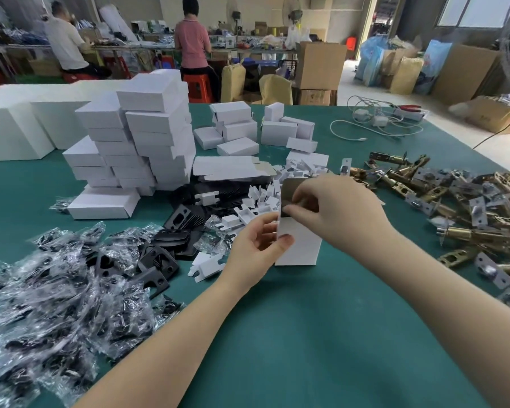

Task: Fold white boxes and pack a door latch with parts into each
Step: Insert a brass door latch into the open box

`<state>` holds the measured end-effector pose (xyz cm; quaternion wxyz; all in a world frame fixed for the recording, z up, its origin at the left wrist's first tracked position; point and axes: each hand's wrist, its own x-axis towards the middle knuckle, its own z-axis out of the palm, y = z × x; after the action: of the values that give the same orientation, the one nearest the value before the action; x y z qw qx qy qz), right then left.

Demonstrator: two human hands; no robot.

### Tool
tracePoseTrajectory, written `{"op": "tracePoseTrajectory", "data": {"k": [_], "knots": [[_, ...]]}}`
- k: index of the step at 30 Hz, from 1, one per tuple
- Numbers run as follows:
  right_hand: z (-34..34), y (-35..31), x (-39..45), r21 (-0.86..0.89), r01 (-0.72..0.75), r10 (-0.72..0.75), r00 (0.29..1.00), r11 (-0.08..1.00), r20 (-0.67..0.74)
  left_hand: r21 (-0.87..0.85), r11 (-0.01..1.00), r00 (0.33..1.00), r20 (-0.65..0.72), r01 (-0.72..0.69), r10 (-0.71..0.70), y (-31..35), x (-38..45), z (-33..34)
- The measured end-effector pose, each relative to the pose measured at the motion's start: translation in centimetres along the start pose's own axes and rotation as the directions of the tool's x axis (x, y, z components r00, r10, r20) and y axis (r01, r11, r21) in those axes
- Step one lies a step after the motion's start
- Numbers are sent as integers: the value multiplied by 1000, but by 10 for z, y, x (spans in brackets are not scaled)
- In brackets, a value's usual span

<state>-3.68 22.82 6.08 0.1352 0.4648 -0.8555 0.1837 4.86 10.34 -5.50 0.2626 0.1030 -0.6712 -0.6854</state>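
**Closing the top flap of an upright box**

The right hand [333, 207] curled its fingers over the raised grey-lined top flap of the white box [299, 245], thumb and forefinger pinching the flap's edge just right of frame centre. The left hand [253, 248] gripped the box's left wall, thumb across the front face, steadying it. The box stood upright on the green table [292, 334], its base touching the cloth.

This looked like the closing step: the flap was bent over the mouth but not yet tucked. Whether a latch already sat inside could not be told. The next move would likely call for pressing the flap down and sliding its tongue into the front wall while the left hand kept the walls square.

Room was tight on three sides. White plastic inserts [256, 207] and black strike plates [171, 222] crowded the box's left and rear; the pile of brass door latches [454, 207] spread across the right of the frame. Bagged parts [56, 290] filled the lower left, stacked finished boxes [136, 142] the upper left. Open cloth lay only toward the bottom centre, between the forearms.
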Motion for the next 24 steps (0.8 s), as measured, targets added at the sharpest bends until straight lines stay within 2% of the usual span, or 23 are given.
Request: {"op": "tracePoseTrajectory", "data": {"k": [3, 5, 8, 10, 17, 19, 20, 22, 24], "knots": [[18, 11, -9, 284, -20, 92, 966, 959, -243, 1, 1000, 1000, -9, -20, 20, 1, 0, 1], [33, 17, -17, 432, -63, 212, 928, 900, -307, 20, 999, 1000, -10, -25, 26, 0, 1, 0], [56, 18, -28, 679, -169, 377, 910, 715, -171, 62, 998, 1000, -4, -16, 16, -4, 2, -1], [74, 19, -35, 770, -194, 421, 901, 608, -106, 74, 997, 1000, 4, -21, 20, -5, 2, -1], [101, 24, -56, 794, -222, 402, 915, 566, -31, 97, 992, 996, -31, -83, 86, -1, 0, -1], [100, 26, -54, 847, -223, 463, 886, 483, -31, 114, 988, 994, -32, -105, 109, -2, -1, -2], [100, 30, -52, 829, -232, 503, 862, 508, -67, 115, 987, 993, -24, -109, 113, -2, -1, -2], [99, 48, -42, 631, -358, 542, 832, 688, -119, 109, 989, 994, -11, -104, 106, -1, -2, -2], [94, 69, -28, 313, -546, 583, 812, 777, -32, 109, 990, 995, -4, -94, 95, 0, -3, -2]]}}
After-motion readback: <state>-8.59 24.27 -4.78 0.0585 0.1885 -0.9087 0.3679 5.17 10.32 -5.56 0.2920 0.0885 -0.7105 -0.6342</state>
